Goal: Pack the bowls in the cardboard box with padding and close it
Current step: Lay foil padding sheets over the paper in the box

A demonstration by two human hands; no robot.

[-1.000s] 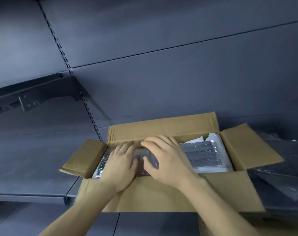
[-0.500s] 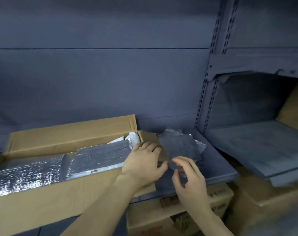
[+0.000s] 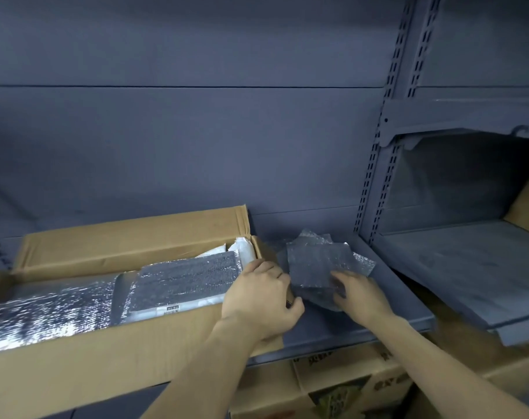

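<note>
Both hands [image 3: 310,300] on bubble wrap [image 3: 316,267] beside open cardboard box [image 3: 130,246]

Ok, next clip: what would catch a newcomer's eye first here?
Probably the shiny silver foil-bubble padding filling the open cardboard box on the left of the grey shelf. Next, the two hands at centre: the left hand at the box's right end and the right hand gripping a loose bubble-wrap sheet on the shelf beside it. Printed cartons sit below.
</note>
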